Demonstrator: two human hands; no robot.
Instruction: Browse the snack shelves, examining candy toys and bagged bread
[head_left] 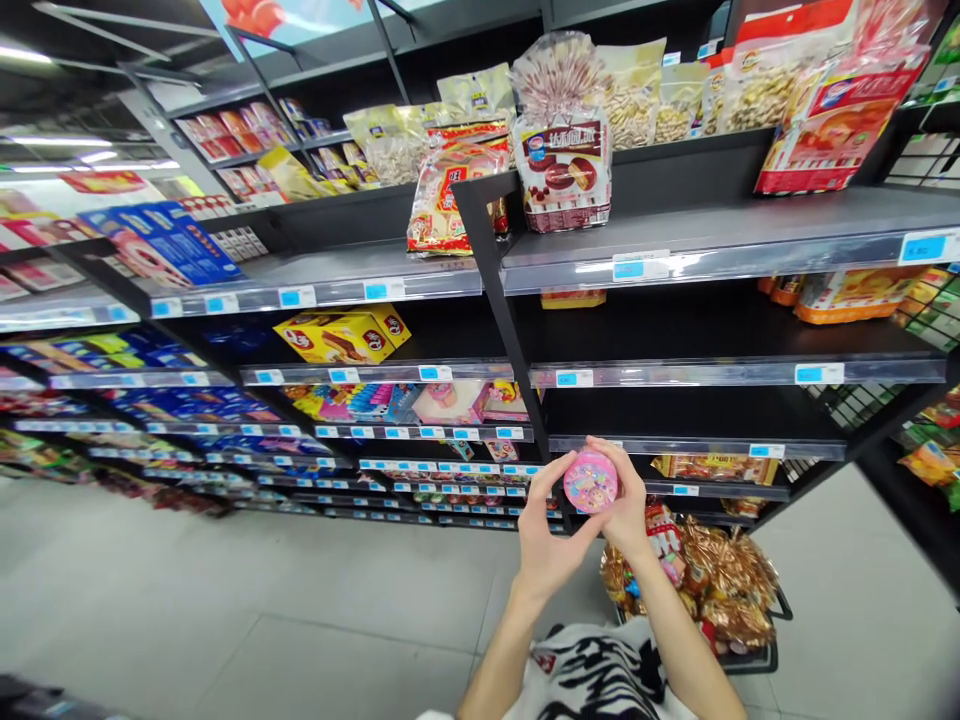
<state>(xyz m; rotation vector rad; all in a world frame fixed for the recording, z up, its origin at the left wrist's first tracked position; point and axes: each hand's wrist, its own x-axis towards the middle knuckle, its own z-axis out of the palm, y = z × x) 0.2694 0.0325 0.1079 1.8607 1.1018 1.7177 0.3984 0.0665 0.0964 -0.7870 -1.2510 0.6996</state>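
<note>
A small round pink container (591, 481) with a colourful cartoon print on its face is held up between both hands, in front of the lower shelves. My left hand (546, 520) curves around its left side, with fingers and thumb on the rim. On the right side, my right hand (627, 498) wraps its fingers over the top edge. What the container holds cannot be seen. Below and to the right of my hands stands a black basket (750, 662) piled with gold-wrapped packages (724, 560).
Dark shelving (720, 225) with price tags runs across the view. Its upper shelf carries a chocolate pie bag (564, 165) and a red snack bag (840, 130). Yellow boxes (341, 335) and a pink-and-white box (450, 402) sit lower left. Grey floor tiles (322, 630) lie below.
</note>
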